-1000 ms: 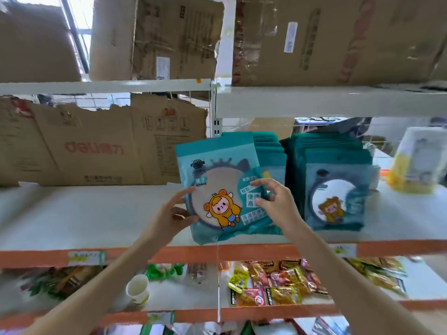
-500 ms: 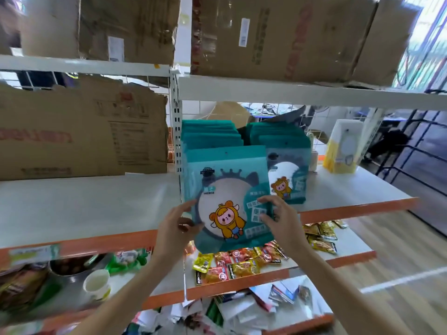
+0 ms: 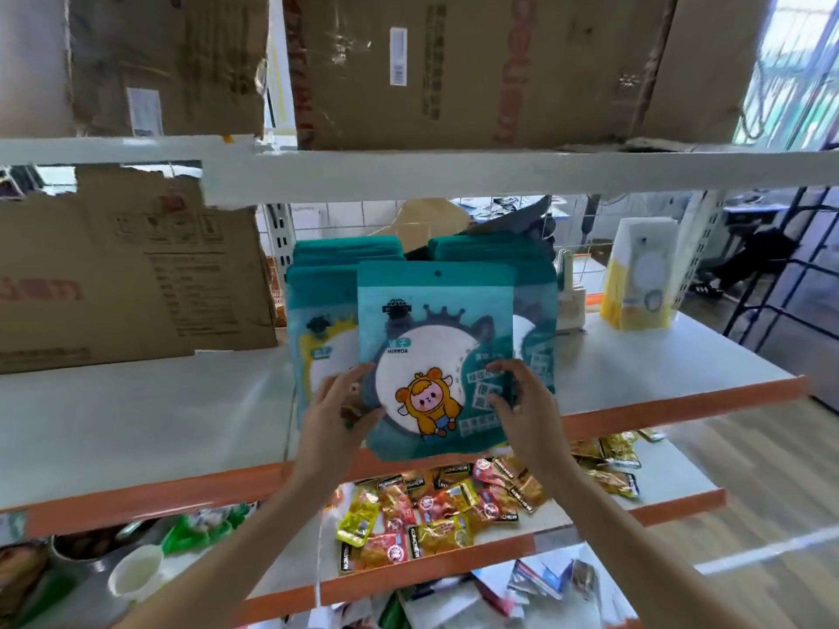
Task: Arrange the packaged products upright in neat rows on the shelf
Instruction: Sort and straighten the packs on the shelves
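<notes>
1. A torn cardboard box (image 3: 127, 270) with red printing stands at the far left of the white shelf (image 3: 136, 415), which has an orange front edge; a second box (image 3: 168, 61) sits on the shelf above it.
2. Below, on the lower shelf at the left, a white paper cup (image 3: 136, 574) stands beside green wrappers.
3. The left row of teal packs (image 3: 318, 320) stands upright on the shelf, just behind and left of the pack being held.
4. The left hand (image 3: 338, 419) grips the lower left edge of the held teal pack (image 3: 436, 356) — thumb across the front, fingers curled behind it.
5. That pack is upright, its printed face toward the camera, showing a white round window, a cartoon figure in a yellow hood and the word MIRROR. Its bottom edge hangs in front of the shelf's orange lip, so it is not standing on the shelf surface.
6. The right hand (image 3: 522, 401) pinches the pack's lower right edge — fingertips bent onto the front, thumb lower on the same edge.
7. A second row of teal packs (image 3: 533, 311) stands upright behind the held pack's right side.
8. Loose snack sachets (image 3: 436, 515) in red, yellow and orange lie scattered on the lower shelf under the hands.
9. Further right on the shelf stands a yellow-and-white pack (image 3: 640, 283), well apart from the teal rows.
</notes>
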`<action>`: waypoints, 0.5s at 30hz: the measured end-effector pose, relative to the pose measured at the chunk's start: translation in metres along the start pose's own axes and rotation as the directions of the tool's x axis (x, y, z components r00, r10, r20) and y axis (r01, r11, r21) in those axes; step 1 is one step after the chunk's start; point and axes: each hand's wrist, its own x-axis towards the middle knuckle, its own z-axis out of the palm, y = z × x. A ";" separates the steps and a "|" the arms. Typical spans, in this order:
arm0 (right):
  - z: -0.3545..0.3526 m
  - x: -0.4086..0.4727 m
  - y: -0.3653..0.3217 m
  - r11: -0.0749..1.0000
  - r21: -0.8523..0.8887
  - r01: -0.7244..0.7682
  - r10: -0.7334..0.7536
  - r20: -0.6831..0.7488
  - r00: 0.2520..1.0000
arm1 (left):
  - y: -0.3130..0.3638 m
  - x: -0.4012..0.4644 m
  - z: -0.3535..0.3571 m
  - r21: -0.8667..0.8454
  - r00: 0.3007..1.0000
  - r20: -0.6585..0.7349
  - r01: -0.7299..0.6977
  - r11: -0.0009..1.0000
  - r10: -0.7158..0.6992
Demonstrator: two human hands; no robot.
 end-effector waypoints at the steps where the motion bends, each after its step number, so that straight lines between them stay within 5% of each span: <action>1: -0.007 0.011 0.008 1.000 -0.010 -0.001 0.001 -0.012 1.000 | 0.002 0.007 0.013 0.008 1.000 -0.010 -0.010 1.000 0.010; 15: -0.055 0.109 0.138 0.997 -0.051 0.053 -0.052 0.020 0.998 | 0.000 0.069 0.160 0.170 1.000 0.005 -0.002 0.985 0.001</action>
